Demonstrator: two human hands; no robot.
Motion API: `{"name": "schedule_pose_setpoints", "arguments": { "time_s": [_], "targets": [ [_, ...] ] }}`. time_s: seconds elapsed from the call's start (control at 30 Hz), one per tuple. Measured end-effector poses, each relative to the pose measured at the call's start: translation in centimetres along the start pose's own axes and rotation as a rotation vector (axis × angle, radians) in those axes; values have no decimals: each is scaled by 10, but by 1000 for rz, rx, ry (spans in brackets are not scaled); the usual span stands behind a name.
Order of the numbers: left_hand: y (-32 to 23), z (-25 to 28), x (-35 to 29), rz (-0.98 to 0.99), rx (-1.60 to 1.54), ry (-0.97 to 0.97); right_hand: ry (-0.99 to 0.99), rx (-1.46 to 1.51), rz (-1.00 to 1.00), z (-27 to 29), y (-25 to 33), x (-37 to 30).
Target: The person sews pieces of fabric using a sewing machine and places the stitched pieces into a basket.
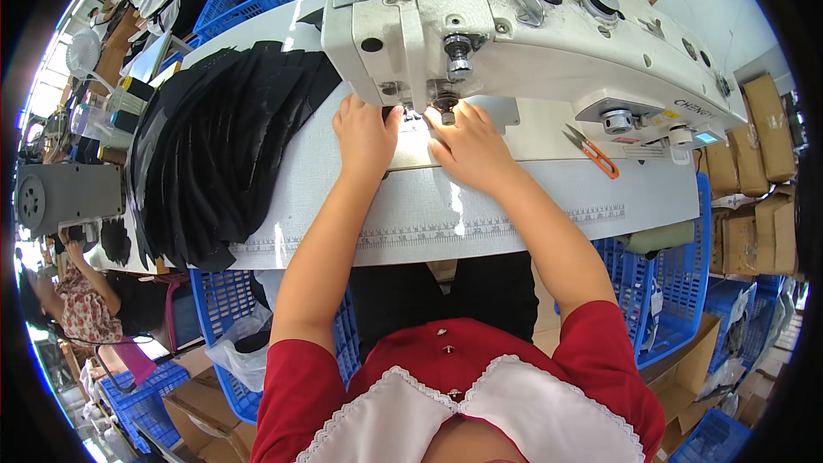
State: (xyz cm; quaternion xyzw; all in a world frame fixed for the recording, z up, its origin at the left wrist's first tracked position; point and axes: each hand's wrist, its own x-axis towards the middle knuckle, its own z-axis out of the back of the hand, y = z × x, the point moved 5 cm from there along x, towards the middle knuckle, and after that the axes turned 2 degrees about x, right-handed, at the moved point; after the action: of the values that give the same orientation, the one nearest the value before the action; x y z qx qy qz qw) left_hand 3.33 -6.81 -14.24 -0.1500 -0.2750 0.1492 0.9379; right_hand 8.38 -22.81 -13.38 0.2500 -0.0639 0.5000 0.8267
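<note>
My left hand (367, 135) rests just left of the needle area of a white sewing machine (549, 69), its fingers bent and close together. Across from it, my right hand (473, 147) lies at the right of the needle, thumb and fingers drawn in toward the presser foot. A bright lamp lights the spot between them. Small dark bits show at the fingertips, but what the fingers hold is too hidden to make out. Left of my left arm a big fanned stack of black fabric pieces (227, 141) lies on the pale table (411, 206).
Orange-handled thread snips (596, 154) lie on the table right of my right hand. A printed ruler strip (480, 227) runs along its front. Blue crates (660, 291) stand below, one with a plastic bag (243, 347). Cardboard boxes (769, 124) are stacked right. Another person (77, 296) sits at left.
</note>
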Motion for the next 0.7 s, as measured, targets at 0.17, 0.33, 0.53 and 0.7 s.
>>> {"name": "schedule_pose_setpoints", "arguments": {
  "time_s": [0.17,0.33,0.53,0.7],
  "targets": [
    [-1,1,0,27,0,17,-43,-7,-5,0,0,-1],
    [5,5,5,100,-222,2,-8,7,-12,-1,1,-1],
    [9,18,33,-277,-230,-81,1,20,-4,2,-5,1],
    [17,18,80,-391,-15,-261,83,37,-62,9,-3,5]
  ]
}}
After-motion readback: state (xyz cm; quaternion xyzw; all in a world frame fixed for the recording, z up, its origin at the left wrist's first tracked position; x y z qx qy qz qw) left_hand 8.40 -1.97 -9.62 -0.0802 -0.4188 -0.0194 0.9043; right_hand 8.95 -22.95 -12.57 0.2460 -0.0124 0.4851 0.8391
